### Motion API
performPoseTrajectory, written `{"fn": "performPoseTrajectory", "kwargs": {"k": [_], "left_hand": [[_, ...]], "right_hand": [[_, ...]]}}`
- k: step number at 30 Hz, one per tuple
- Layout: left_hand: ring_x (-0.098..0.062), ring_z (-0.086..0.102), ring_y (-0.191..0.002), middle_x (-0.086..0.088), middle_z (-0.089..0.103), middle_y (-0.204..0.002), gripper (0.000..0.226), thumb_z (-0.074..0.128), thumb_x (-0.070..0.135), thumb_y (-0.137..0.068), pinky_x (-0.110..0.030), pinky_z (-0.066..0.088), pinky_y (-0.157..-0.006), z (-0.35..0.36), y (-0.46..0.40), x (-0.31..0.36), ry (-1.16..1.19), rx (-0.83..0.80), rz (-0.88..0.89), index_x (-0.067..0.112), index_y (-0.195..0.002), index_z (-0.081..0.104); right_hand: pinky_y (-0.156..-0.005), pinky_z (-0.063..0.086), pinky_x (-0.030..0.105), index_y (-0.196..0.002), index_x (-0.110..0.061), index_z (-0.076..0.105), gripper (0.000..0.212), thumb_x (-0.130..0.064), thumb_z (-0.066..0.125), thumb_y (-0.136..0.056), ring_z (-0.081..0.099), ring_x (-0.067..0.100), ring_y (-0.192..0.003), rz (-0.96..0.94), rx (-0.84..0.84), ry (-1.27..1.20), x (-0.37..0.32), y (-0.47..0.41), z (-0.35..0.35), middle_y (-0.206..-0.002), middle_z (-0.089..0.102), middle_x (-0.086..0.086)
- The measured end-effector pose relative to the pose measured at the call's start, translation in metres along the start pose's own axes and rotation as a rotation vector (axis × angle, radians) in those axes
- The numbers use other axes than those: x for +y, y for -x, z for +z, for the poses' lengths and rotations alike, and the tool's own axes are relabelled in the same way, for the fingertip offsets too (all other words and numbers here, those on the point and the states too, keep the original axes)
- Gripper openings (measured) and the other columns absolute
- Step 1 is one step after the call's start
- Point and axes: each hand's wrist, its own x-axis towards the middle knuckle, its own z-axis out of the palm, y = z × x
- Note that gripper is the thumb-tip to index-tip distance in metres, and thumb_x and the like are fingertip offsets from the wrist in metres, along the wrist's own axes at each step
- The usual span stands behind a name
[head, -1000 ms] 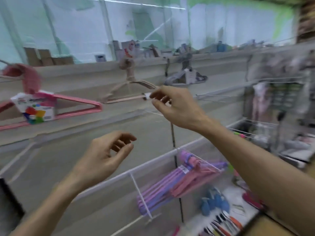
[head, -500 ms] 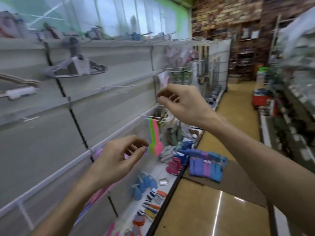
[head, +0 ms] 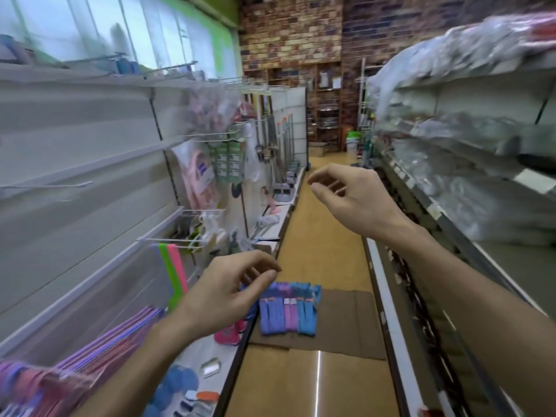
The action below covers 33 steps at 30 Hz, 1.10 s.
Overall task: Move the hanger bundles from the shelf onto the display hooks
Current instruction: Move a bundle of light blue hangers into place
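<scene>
Purple and pink hanger bundles [head: 99,350] lie on the shelf [head: 210,350], below the left hand [head: 228,293]. Left hand and right hand [head: 352,200] hover with loose, half-curled grip, holding nothing. Risk: a hurried grab may tangle the bundles, since empty display hooks [head: 48,185] hang well above.

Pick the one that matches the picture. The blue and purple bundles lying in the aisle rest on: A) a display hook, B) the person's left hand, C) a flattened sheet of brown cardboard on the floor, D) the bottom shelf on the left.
C: the blue and purple bundles lie side by side on the brown cardboard spread on the aisle floor, past the edge of the bottom shelf, and neither the left hand nor the right hand holds anything.
</scene>
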Motion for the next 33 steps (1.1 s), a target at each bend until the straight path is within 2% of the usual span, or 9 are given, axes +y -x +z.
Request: {"fn": "performPoseTrajectory", "kwargs": {"k": [4, 7, 10, 14, 21, 29, 33], "left_hand": [[-0.006, 0.066, -0.084, 0.016, 0.068, -0.09, 0.013, 0.06, 0.025, -0.097, -0.018, 0.052, -0.068, 0.023, -0.058, -0.039, 0.082, -0.027, 0.021, 0.024, -0.106, 0.069], [-0.008, 0.066, -0.084, 0.012, 0.069, -0.09, 0.013, 0.06, 0.025, -0.097, -0.024, 0.054, -0.069, 0.038, -0.105, -0.069, 0.116, -0.037, 0.048, 0.024, -0.106, 0.069], [-0.008, 0.068, -0.084, 0.013, 0.07, -0.087, 0.012, 0.06, 0.024, -0.097, -0.024, 0.055, -0.07, 0.057, -0.147, -0.095, 0.167, -0.038, 0.049, 0.025, -0.104, 0.069], [-0.007, 0.068, -0.084, 0.014, 0.07, -0.089, 0.013, 0.06, 0.028, -0.096, -0.028, 0.056, -0.071, 0.084, -0.199, -0.123, 0.168, -0.087, 0.06, 0.027, -0.106, 0.068], [-0.005, 0.066, -0.085, 0.015, 0.068, -0.089, 0.015, 0.059, 0.028, -0.097, -0.024, 0.055, -0.072, 0.133, -0.292, -0.171, 0.149, -0.113, 0.052, 0.025, -0.109, 0.067], [-0.007, 0.065, -0.087, 0.012, 0.068, -0.093, 0.016, 0.059, 0.025, -0.096, -0.024, 0.054, -0.072, 0.208, -0.374, -0.254, 0.122, -0.113, -0.098, 0.025, -0.111, 0.066], [-0.007, 0.065, -0.086, 0.012, 0.068, -0.093, 0.017, 0.06, 0.025, -0.096, -0.024, 0.054, -0.071, 0.244, -0.4, -0.302, 0.102, -0.094, -0.205, 0.026, -0.112, 0.065]], "right_hand": [[-0.074, 0.051, 0.013, -0.108, -0.016, 0.07, 0.017, -0.023, 0.06, -0.098, 0.063, 0.004, -0.086, 0.062, 0.027, 0.066, 0.052, -0.029, 0.003, -0.093, 0.067, -0.007], [-0.077, 0.054, 0.019, -0.11, -0.015, 0.071, 0.018, -0.024, 0.06, -0.097, 0.064, 0.003, -0.086, 0.098, 0.041, 0.111, 0.09, -0.052, 0.009, -0.094, 0.069, -0.008], [-0.074, 0.054, 0.016, -0.109, -0.017, 0.071, 0.018, -0.024, 0.062, -0.096, 0.064, 0.0, -0.085, 0.139, 0.064, 0.125, 0.128, -0.068, 0.014, -0.094, 0.069, -0.01], [-0.077, 0.055, 0.021, -0.11, -0.02, 0.07, 0.017, -0.025, 0.06, -0.096, 0.064, 0.001, -0.086, 0.219, 0.072, 0.129, 0.178, -0.087, 0.013, -0.095, 0.069, -0.01], [-0.078, 0.055, 0.024, -0.11, -0.02, 0.07, 0.018, -0.026, 0.059, -0.097, 0.064, 0.001, -0.087, 0.311, 0.07, 0.155, 0.279, -0.129, 0.03, -0.096, 0.069, -0.009], [-0.077, 0.057, 0.027, -0.113, -0.02, 0.068, 0.019, -0.025, 0.058, -0.097, 0.061, -0.003, -0.083, 0.375, -0.036, 0.12, 0.425, -0.185, 0.094, -0.094, 0.065, -0.01], [-0.078, 0.056, 0.031, -0.118, -0.02, 0.066, 0.023, -0.025, 0.057, -0.098, 0.061, 0.003, -0.085, 0.409, -0.107, 0.114, 0.498, -0.206, 0.142, -0.098, 0.064, -0.009]]}}
